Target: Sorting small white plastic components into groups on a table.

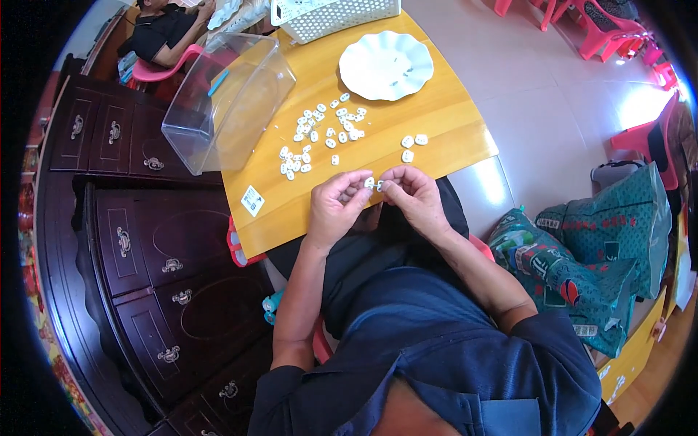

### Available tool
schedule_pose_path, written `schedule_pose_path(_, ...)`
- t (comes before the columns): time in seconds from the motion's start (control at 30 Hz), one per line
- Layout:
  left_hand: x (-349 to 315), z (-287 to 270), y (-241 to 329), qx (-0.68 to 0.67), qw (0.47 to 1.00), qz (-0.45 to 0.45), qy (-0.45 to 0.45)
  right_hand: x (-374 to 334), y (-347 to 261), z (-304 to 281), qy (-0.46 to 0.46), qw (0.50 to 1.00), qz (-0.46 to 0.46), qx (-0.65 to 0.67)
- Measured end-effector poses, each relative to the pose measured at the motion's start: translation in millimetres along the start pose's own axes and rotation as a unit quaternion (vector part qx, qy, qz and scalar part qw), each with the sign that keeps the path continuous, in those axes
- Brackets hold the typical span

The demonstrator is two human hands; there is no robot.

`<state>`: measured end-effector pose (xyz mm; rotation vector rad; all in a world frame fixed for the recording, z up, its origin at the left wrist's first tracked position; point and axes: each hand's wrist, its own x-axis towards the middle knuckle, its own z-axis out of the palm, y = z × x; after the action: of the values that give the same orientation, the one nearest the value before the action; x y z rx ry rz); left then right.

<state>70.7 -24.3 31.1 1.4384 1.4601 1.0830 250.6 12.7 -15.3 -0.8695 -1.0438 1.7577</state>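
Note:
My left hand pinches a small white oval piece with dark spots between thumb and fingertips, at the table's near edge. Close beside it, my right hand pinches another small piece, mostly covered by the fingers. Whether the two pieces touch, I cannot tell. Past my right hand lie 3 similar white pieces. Farther off, several more white pieces are scattered in loose groups on the yellow wooden table.
A scalloped white plate holds tiny bits. Behind it stands a white perforated basket. At left, a clear plastic box overhangs the table edge, near dark drawers. Green bags sit at right. Another person sits far left.

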Motion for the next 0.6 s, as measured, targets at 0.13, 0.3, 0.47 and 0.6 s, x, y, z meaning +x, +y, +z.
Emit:
schedule_pose_path(0.13, 0, 1, -3, -0.045, 0.997, 0.018, 0.056, 0, 0, 1, 0.0, 1.0, 0.005, 0.001)
schedule_pose_path(0.3, 0, 0, 3, -0.008, 1.0, 0.009, 0.005, 0, 1, 0, 0.003, 1.0, -0.001, -0.004)
schedule_pose_path(0.47, 0, 1, 8, -0.002, 1.0, 0.014, -0.003, 0, 1, 0, -0.002, 1.0, 0.007, -0.006)
schedule_pose_path(0.6, 2, 0, 7, 0.005, 1.0, 0.021, -0.021, -1, -1, -2, -0.016, 0.999, 0.025, 0.016)
